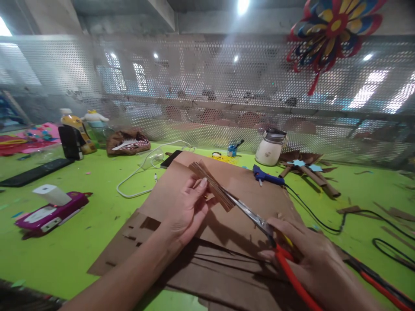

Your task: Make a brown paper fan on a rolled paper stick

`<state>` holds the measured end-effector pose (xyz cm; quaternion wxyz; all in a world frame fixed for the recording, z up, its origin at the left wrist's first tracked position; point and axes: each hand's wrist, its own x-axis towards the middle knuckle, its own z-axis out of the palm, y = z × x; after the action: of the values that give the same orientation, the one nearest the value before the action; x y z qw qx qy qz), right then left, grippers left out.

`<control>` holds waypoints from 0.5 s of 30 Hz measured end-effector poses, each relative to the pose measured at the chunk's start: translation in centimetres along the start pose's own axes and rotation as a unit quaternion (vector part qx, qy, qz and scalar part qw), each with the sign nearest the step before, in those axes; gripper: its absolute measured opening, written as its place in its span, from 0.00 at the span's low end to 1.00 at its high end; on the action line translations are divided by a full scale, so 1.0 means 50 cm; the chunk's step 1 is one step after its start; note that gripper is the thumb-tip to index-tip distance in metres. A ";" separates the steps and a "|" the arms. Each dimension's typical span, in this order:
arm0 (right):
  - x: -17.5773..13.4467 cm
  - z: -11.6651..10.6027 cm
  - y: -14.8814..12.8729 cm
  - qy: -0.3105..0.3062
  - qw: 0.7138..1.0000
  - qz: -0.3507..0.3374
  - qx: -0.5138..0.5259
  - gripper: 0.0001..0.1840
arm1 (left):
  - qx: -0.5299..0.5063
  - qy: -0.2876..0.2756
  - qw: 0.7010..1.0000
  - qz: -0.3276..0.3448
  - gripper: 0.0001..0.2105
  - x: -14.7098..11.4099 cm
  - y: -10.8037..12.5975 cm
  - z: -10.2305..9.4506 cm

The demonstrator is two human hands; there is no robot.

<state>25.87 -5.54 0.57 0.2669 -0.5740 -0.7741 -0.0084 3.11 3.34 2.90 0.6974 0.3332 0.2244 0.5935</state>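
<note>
Currently, in the head view, a layered paper stack (216, 190) is being pinched above the brown sheet (246, 183) by the fingers of the left hand (191, 207). Over the sheet, scissors (251, 214) are being gripped by the right hand (308, 250), fingers curled. Cutting seems unfinished, the stack not yet severed. Desk (106, 216) room is being left beyond the sheet's left edge; its right is being crowded by a glue gun (270, 177).
</note>
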 end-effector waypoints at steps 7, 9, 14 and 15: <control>0.002 0.003 -0.003 -0.021 1.000 0.014 0.013 0.22 | 0.023 -0.010 0.999 -0.023 0.12 -0.011 -0.003 0.010; 0.003 0.005 -0.006 -0.019 1.000 0.011 0.023 0.23 | 0.018 -0.013 0.999 -0.035 0.12 -0.014 -0.005 0.012; 0.006 0.003 -0.013 0.002 1.000 0.000 0.025 0.22 | 0.014 -0.018 0.999 -0.046 0.10 -0.017 -0.010 0.009; 0.006 0.003 -0.013 0.003 1.000 -0.005 0.024 0.22 | 0.015 -0.021 0.999 -0.046 0.10 -0.017 -0.011 0.009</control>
<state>25.17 -5.46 0.77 0.2832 -0.5635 -0.7760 0.0074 3.60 2.37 2.74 0.7239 0.3451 0.2334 0.5498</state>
